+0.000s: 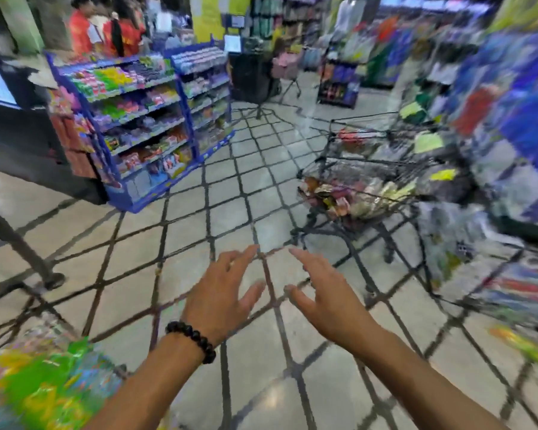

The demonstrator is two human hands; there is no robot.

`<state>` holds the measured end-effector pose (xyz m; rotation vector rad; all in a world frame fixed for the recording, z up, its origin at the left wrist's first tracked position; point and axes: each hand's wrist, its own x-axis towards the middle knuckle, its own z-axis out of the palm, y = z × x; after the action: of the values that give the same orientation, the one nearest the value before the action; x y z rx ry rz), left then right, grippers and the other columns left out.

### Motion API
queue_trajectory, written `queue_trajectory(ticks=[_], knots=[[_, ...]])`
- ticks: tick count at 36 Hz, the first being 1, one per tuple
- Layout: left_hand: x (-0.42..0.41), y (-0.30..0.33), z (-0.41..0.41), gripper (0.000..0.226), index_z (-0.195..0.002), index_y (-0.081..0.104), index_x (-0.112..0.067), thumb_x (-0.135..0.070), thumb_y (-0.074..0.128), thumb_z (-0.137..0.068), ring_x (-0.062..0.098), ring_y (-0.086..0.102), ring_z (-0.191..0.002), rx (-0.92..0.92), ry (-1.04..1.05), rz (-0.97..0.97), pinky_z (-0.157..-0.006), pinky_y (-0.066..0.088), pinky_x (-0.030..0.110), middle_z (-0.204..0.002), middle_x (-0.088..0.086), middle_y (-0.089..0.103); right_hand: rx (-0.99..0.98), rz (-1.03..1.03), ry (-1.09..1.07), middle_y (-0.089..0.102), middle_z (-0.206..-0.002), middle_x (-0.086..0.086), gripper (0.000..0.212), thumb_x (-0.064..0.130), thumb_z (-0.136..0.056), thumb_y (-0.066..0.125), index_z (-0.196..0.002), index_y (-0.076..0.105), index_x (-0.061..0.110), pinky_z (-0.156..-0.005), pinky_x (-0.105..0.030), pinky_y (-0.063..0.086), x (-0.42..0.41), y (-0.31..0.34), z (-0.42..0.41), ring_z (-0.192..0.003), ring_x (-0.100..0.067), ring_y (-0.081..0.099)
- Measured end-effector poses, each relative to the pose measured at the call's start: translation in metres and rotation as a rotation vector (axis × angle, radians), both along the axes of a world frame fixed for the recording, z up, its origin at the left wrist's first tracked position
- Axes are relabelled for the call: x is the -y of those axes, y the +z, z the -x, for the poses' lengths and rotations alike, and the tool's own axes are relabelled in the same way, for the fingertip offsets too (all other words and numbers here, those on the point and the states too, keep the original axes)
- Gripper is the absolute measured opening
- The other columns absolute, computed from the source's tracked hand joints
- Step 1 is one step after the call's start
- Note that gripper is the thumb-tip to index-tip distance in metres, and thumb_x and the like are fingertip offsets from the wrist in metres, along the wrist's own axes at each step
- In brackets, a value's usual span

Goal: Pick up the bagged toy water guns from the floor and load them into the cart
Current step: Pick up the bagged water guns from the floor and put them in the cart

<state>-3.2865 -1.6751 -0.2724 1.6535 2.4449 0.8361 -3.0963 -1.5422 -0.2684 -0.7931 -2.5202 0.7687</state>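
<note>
Left hand and right hand, both extended forward over the tiled floor, palms down, fingers straight and spread; each was released and grasped nothing, and the two hands lay close together without touching. A dark beaded bracelet encircled the left wrist. Below the left forearm, at the lower left corner, lay a heap of bright green, yellow and blue bagged toys on the floor, too blurred for single items to be distinguished. Beyond the right hand, well apart from it, stood a black wire cart with two baskets, one above the other; both held packaged goods, the blur preventing identification of the contents. Further colourful bagged goods lay at the right edge, near the cart's wheels. To the left of the cart, across the open floor, stood a blue shelf unit stocked with small packets. Behind that unit, at the upper left, figures in red clothing were visible. Hanging merchandise filled the right side, heavily smeared by motion.
</note>
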Motion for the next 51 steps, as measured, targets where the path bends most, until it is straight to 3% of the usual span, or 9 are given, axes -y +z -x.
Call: queue_trajectory(ticks=[5, 9, 12, 15, 23, 27, 33, 38, 51], knots=[[-0.081, 0.013, -0.082, 0.064, -0.155, 0.025, -0.045, -0.065, 0.039, -0.095, 0.014, 0.048, -0.129, -0.038, -0.213, -0.036, -0.100, 0.049, 0.036, -0.145, -0.011, 0.045, -0.021, -0.009, -0.229, 0.034, -0.144, 0.034, 0.064, 0.053, -0.099, 0.055, -0.155, 0.026, 0.049, -0.106, -0.025, 0.042, -0.034, 0.016, -0.109, -0.128, 0.013, 0.038], [-0.136, 0.018, -0.164, 0.061, -0.153, 0.025, -0.046, -0.064, 0.041, -0.098, 0.009, 0.046, -0.129, -0.045, -0.387, -0.059, -0.097, 0.047, 0.029, -0.142, -0.016, 0.043, -0.050, -0.019, -0.407, 0.039, -0.149, 0.022, 0.063, 0.048, -0.098, 0.056, -0.156, 0.033, 0.038, -0.111, -0.033, 0.045, -0.053, 0.023, -0.206, -0.133, 0.004, 0.041], [-0.171, 0.020, -0.233, 0.061, -0.153, 0.023, -0.048, -0.064, 0.044, -0.098, 0.006, 0.047, -0.124, -0.076, -0.482, -0.057, -0.086, 0.041, 0.020, -0.139, -0.017, 0.046, -0.064, -0.011, -0.525, 0.037, -0.146, 0.028, 0.064, 0.048, -0.098, 0.057, -0.156, 0.031, 0.043, -0.108, -0.027, 0.044, -0.064, 0.022, -0.285, -0.132, 0.010, 0.038], [-0.202, 0.023, -0.307, 0.061, -0.154, 0.028, -0.045, -0.064, 0.044, -0.098, 0.006, 0.045, -0.127, -0.077, -0.581, -0.048, -0.092, 0.042, 0.020, -0.143, -0.017, 0.045, -0.057, -0.027, -0.632, 0.033, -0.141, 0.037, 0.065, 0.054, -0.096, 0.055, -0.154, 0.026, 0.048, -0.106, -0.020, 0.040, -0.073, 0.020, -0.366, -0.130, 0.018, 0.034], [-0.270, 0.029, -0.497, 0.061, -0.153, 0.029, -0.044, -0.064, 0.042, -0.097, 0.006, 0.047, -0.124, -0.081, -0.750, -0.046, -0.090, 0.045, 0.024, -0.142, -0.015, 0.045, -0.039, -0.026, -0.853, 0.037, -0.149, 0.023, 0.063, 0.047, -0.098, 0.061, -0.155, 0.033, 0.042, -0.115, -0.034, 0.039, -0.087, 0.021, -0.572, -0.137, 0.001, 0.038], [-0.300, 0.031, -0.580, 0.062, -0.155, 0.029, -0.039, -0.059, 0.047, -0.100, 0.010, 0.045, -0.132, -0.078, -0.844, -0.023, -0.106, 0.045, 0.032, -0.148, -0.011, 0.043, -0.046, 0.013, -0.953, 0.036, -0.158, 0.017, 0.066, 0.042, -0.099, 0.062, -0.158, 0.031, 0.040, -0.121, -0.032, 0.032, -0.086, 0.020, -0.651, -0.145, -0.001, 0.032], [-0.340, 0.031, -0.670, 0.061, -0.154, 0.029, -0.042, -0.062, 0.043, -0.098, 0.010, 0.048, -0.128, -0.113, -0.965, -0.023, -0.101, 0.046, 0.031, -0.144, -0.013, 0.044, -0.105, 0.090, -1.082, 0.037, -0.151, 0.023, 0.066, 0.048, -0.098, 0.060, -0.156, 0.029, 0.046, -0.114, -0.034, 0.041, -0.088, 0.001, -0.741, -0.137, 0.001, 0.041], [-0.382, 0.020, -0.727, 0.062, -0.154, 0.031, -0.043, -0.060, 0.048, -0.097, 0.004, 0.049, -0.124, -0.113, -1.029, -0.018, -0.094, 0.046, 0.025, -0.139, -0.018, 0.045, -0.160, 0.097, -1.180, 0.033, -0.141, 0.040, 0.064, 0.052, -0.096, 0.058, -0.151, 0.026, 0.058, -0.106, -0.028, 0.044, -0.104, -0.018, -0.795, -0.131, 0.010, 0.041], [-0.555, -0.011, -0.865, 0.063, -0.156, 0.030, -0.040, -0.058, 0.050, -0.098, 0.011, 0.046, -0.132, -0.018, -1.180, -0.015, -0.103, 0.044, 0.032, -0.146, -0.011, 0.045, -0.091, 0.137, -1.340, 0.035, -0.144, 0.033, 0.063, 0.042, -0.098, 0.061, -0.154, 0.032, 0.046, -0.108, -0.025, 0.044, -0.229, -0.017, -0.903, -0.131, 0.010, 0.040]])
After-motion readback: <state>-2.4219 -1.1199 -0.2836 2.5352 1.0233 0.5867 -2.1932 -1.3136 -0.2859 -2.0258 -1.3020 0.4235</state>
